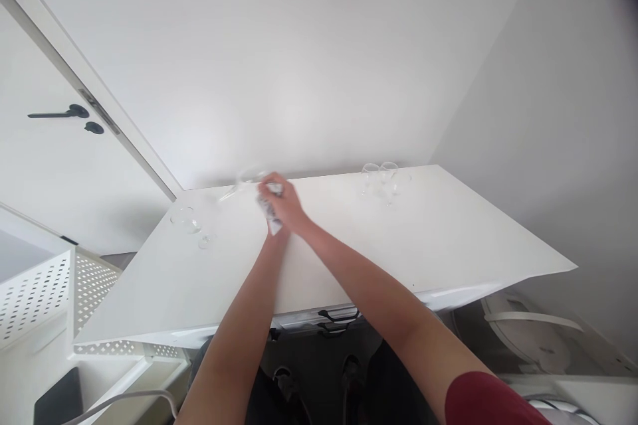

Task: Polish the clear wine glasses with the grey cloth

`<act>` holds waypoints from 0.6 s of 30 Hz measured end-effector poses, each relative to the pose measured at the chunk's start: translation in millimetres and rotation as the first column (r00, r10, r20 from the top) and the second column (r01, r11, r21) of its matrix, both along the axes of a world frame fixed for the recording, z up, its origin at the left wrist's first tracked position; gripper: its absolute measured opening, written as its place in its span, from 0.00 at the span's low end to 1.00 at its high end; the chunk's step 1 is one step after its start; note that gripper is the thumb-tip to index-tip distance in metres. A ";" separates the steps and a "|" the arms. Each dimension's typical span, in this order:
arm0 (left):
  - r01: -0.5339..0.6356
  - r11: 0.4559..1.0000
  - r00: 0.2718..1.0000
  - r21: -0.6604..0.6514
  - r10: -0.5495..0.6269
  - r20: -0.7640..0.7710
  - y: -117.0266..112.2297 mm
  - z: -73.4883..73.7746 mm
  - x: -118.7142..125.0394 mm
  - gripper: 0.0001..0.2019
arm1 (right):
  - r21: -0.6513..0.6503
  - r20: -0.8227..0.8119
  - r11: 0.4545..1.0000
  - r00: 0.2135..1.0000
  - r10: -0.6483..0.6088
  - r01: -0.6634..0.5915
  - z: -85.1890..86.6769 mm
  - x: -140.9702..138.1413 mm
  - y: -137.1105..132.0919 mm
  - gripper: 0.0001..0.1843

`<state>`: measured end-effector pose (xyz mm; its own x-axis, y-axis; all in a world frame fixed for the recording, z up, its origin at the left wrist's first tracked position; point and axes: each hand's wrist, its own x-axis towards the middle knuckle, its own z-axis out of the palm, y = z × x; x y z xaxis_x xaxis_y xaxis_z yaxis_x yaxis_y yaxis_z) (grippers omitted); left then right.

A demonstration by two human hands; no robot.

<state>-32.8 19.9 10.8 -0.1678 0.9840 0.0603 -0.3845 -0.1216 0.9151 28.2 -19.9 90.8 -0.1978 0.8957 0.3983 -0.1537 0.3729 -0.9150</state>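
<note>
My two hands meet over the far middle of the white table (448, 239). My right hand (288, 204) is closed round a patterned white cloth (272, 218) pressed against a clear wine glass (248, 179). The glass is tilted, and its stem points left. My left hand (276, 238) reaches up under the cloth. Only its wrist shows, because the cloth and my right hand hide its fingers.
Another clear glass (187, 220) lies on its side at the table's left. Two more glasses (379, 176) stand upright at the back right by the wall. A white perforated cart (34, 292) is on the left, beside a door with a black handle (60, 113). Cables and a chair are below the table.
</note>
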 end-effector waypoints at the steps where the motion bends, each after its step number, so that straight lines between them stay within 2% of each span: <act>1: 0.004 1.000 1.000 0.007 -0.005 0.020 -0.2 1.1 1.8 0.25 | -0.035 -0.107 0.998 0.992 -0.063 0.060 -8.3 18.4 9.7 0.22; 4: 0.089 0.995 0.982 0.045 -0.096 0.160 -1.9 -0.4 8.5 0.12 | -0.119 -0.254 0.986 0.956 -0.147 0.120 -42.3 61.7 31.6 0.23; 6: 0.176 0.984 0.962 0.041 -0.180 0.203 -3.3 -4.0 13.4 0.16 | -0.148 -0.258 0.982 0.955 -0.149 0.113 -65.0 77.8 38.2 0.23; 8: 0.218 0.976 0.961 0.015 -0.217 0.171 -4.6 -7.3 17.1 0.18 | -0.174 -0.291 0.980 0.946 -0.145 0.097 -81.2 84.6 40.6 0.23; 11: 0.198 0.980 0.974 0.015 -0.199 0.104 -6.0 -8.5 18.2 0.23 | -0.172 -0.300 0.985 0.952 -0.068 0.017 -90.7 84.1 42.6 0.23; 15: 0.167 0.985 0.982 0.039 -0.169 0.078 -7.0 -5.1 14.6 0.27 | -0.225 -0.294 0.963 0.953 0.079 -0.149 -91.3 81.7 47.9 0.21; 18: 0.116 0.991 0.992 0.073 -0.120 0.050 -7.5 -3.6 13.5 0.27 | -0.319 -0.447 0.921 0.893 0.060 -0.222 -92.2 87.0 54.0 0.22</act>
<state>-19.3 12.4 7.2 -0.0558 0.9907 0.1239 -0.4488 -0.1357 0.8832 115.2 34.0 -1.4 -0.2191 0.9662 0.1357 -0.5792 -0.0169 -0.8150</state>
